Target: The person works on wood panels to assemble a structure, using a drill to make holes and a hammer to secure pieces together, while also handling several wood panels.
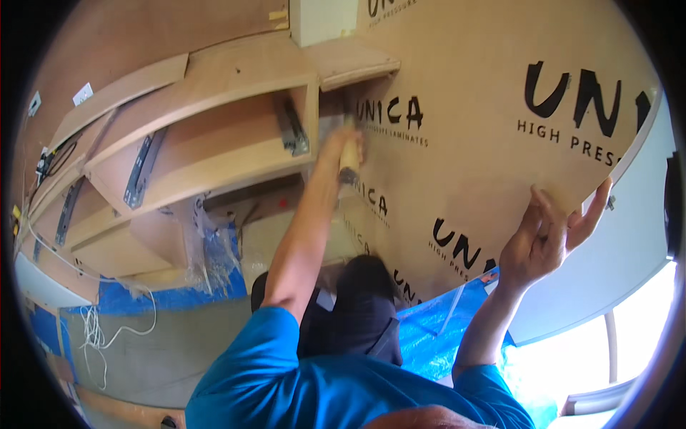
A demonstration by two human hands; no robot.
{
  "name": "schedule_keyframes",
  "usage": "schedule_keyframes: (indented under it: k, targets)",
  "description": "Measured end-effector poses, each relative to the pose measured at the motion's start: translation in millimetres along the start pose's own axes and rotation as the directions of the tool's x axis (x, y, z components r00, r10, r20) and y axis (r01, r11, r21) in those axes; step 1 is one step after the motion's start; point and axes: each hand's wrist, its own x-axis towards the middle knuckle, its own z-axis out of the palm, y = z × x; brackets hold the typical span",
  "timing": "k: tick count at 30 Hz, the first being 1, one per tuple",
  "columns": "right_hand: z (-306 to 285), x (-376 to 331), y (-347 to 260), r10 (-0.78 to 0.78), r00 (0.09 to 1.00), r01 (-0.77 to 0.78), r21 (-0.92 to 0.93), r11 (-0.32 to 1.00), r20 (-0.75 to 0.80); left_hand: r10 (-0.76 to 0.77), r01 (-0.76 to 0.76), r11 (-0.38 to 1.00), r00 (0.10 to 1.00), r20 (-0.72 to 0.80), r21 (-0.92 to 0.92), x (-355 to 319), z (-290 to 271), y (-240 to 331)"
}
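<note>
My left hand [343,146] is closed round a pale wooden handle [349,157] with a dark end. It is blurred, and I cannot make out the rest of the tool. The hand is close to the left edge of a large brown panel [464,157] printed with black lettering, beside an open cabinet frame [207,168]. My right hand [539,239] grips the panel's right edge, some fingers on its brown face and others at the rim. The panel stands in front of me, its pale other side showing beyond that rim.
Black drawer runners [143,168] are fixed inside the cabinet's bays. A loose wooden strip [121,104] lies on its top. Blue plastic sheeting [432,314] covers part of the floor, and a white cable [96,332] lies coiled at the left. Bright light enters at lower right.
</note>
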Motion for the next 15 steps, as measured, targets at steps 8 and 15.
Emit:
schedule_keyframes:
  k: [8, 15]
  targets:
    - [5.9, 3.1, -1.5, -0.027, 0.998, 0.026, -0.011, 1.0, -0.049, -0.061, 0.075, 0.994, 0.986, 0.154, -0.081, -6.4, -10.1, -23.1]
    - [3.7, -3.3, -3.1, -0.038, 0.994, 0.032, -0.064, 0.997, -0.098, 0.26, -0.258, 0.966, 0.94, 0.22, -0.038, -6.9, 10.4, -22.9]
